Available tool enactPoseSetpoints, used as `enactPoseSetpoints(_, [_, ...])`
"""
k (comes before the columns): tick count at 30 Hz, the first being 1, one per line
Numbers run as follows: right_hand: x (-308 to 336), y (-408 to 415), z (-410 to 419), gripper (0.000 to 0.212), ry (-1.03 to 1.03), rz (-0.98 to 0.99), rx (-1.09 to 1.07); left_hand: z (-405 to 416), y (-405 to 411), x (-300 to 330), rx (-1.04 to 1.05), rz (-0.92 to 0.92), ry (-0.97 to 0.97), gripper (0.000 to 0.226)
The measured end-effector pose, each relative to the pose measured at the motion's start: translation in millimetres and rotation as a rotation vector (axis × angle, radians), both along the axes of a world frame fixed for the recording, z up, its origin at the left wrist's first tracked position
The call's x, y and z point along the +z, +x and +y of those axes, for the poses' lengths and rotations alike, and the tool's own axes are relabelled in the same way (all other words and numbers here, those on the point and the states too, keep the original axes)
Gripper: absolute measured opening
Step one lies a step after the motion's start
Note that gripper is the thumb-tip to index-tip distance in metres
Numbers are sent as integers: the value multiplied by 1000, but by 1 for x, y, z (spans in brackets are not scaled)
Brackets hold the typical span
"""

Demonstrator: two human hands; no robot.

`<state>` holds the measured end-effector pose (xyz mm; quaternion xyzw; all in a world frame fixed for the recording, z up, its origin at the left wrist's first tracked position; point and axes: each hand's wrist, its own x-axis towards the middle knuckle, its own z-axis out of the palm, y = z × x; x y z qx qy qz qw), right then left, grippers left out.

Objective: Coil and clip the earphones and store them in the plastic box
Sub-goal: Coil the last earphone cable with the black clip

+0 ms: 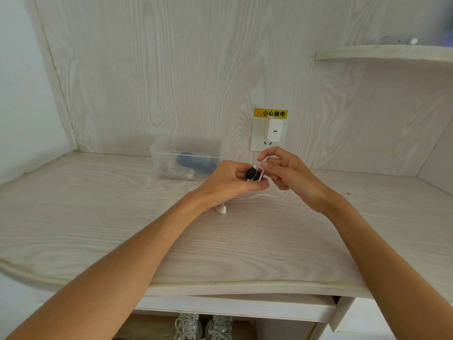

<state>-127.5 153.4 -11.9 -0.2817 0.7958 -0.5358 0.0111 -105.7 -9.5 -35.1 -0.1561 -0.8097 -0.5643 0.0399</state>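
- Two hands meet over the desk in the head view; the left hand curls round a black clip with white earphone cable wound on it.
- Right hand, at 3 o'clock of the clip, pinches the cable with curled fingers.
- One white earbud lies on the desk at 6 o'clock of the left hand.
- Plastic box sits at 10 o'clock of the hands, near the socket.

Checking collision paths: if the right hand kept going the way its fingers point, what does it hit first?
The right hand points left at the black clip and white cord in the left hand. Those come first, practically touching already.
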Motion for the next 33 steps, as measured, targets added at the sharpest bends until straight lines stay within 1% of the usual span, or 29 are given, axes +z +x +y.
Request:
enactPoseSetpoints(5, [0,0,0,11,13,-17,16,1,1,4,15,8,48,17])
enactPoseSetpoints(8, [-1,1,-1,11,51,-20,20,0,2,5,31,10,73,20])
enactPoseSetpoints(10, [0,3,-1,10,53,-1,-34,-3,1,7,69,-2,114,28])
enactPoseSetpoints(13, [3,2,3,10,-5,34,-142,-8,-3,11,149,-42,296,39])
enactPoseSetpoints(16, [1,0,4,18,12,48,-176,-12,-2,16,140,-134,479,31])
enactPoseSetpoints(19, [-4,2,-1,27,117,167,-171,-12,2,20,39,-240,661,22])
enactPoseSetpoints(20, [-6,2,-1,29,133,211,-184,-12,2,20,24,-261,686,21])
enactPoseSetpoints(22, [-8,-4,1,32,114,258,-247,-12,3,20,14,-282,655,20])
enactPoseSetpoints(25, [-9,-12,5,32,56,283,-328,-10,4,20,-34,-314,539,18])
enactPoseSetpoints(28, [-7,-10,9,21,-1,335,-292,-9,7,20,-122,-329,439,17])
enactPoseSetpoints(30, [-5,-5,9,19,19,348,-267,-10,9,22,-203,-341,479,19])
enactPoseSetpoints(33, [-7,-2,6,21,82,372,-247,-11,10,26,-300,-345,615,28])
